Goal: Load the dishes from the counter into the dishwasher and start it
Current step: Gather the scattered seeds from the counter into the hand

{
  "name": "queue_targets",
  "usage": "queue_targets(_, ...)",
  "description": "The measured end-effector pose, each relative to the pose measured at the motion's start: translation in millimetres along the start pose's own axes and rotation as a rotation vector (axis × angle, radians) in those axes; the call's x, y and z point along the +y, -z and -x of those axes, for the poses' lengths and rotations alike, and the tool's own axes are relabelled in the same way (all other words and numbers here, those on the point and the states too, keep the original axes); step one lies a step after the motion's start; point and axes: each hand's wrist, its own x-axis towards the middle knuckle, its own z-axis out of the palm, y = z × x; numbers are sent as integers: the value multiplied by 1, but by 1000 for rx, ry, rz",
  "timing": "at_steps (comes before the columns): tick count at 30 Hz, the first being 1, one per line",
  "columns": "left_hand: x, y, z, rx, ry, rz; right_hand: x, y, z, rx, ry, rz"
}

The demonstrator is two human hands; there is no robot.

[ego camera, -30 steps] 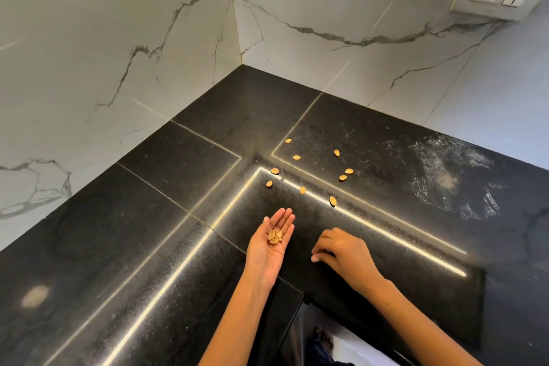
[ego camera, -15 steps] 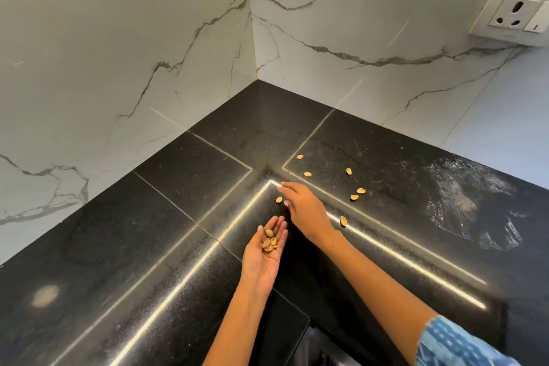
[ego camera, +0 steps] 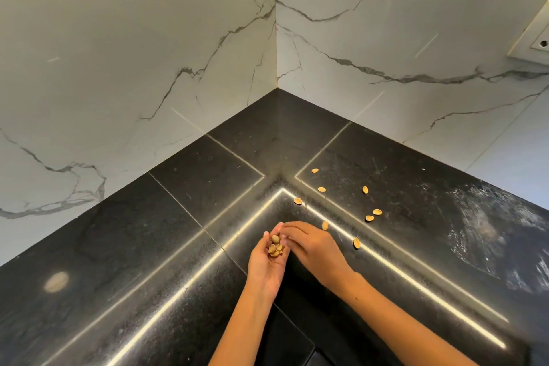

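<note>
At the inner corner of the black tabletop (ego camera: 190,217), under two marble walls (ego camera: 124,62) meeting behind it, with a socket (ego camera: 534,41) cut by the right edge and a pale smear (ego camera: 487,235) toward the right side. No dishes or dishwasher anywhere in view, so probably only clearing crumbs ahead of loading. Left hand (ego camera: 267,264) palm up, fingers loosely cupped around a small heap of shells (ego camera: 276,246). Right hand (ego camera: 312,246) just beside it, fingertips touching the cupped fingers; grip pressed together, but whether pinching a shell cannot be told. Loose shells (ego camera: 356,243) scattered farther toward the back-right of the tabletop, all on the right hand's side, the nearest just beyond its knuckles, long axis roughly front to back. Likely a short reach rightward, then back across to the waiting palm.
</note>
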Motion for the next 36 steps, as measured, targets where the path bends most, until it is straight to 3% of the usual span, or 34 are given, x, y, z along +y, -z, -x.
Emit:
queue_targets(2, -1, -5, -6, -12, 14, 37, 13, 1, -5, 44, -7, 23)
queue_targets(5, 1, -10, -14, -19, 7, 35, 46, -5, -25, 64, -168, 117)
queue_targets(11, 5, -15, -18, -17, -21, -24, 73, -16, -32, -299, -213, 318)
queue_targets(14, 4, -15, -21, -15, -15, -51, 74, -11, -20, -218, -253, 298)
queue_targets(18, -3, -19, -24, -19, 4, -63, 53, 8, -16, 69, -195, 64)
queue_targets(21, -8, -25, -24, -28, 25, -50, 32, 14, -11, 44, -92, 40)
queue_targets(24, -12, -29, -28, -50, 50, -41, 53, 19, 1, 107, -236, 117)
queue_targets(29, -13, -28, -32, -39, 50, -64, 77, 12, 30, -208, -348, 291)
queue_targets(36, -23, -28, -29, -44, 82, -156, 71, 14, 34, -133, -368, 301)
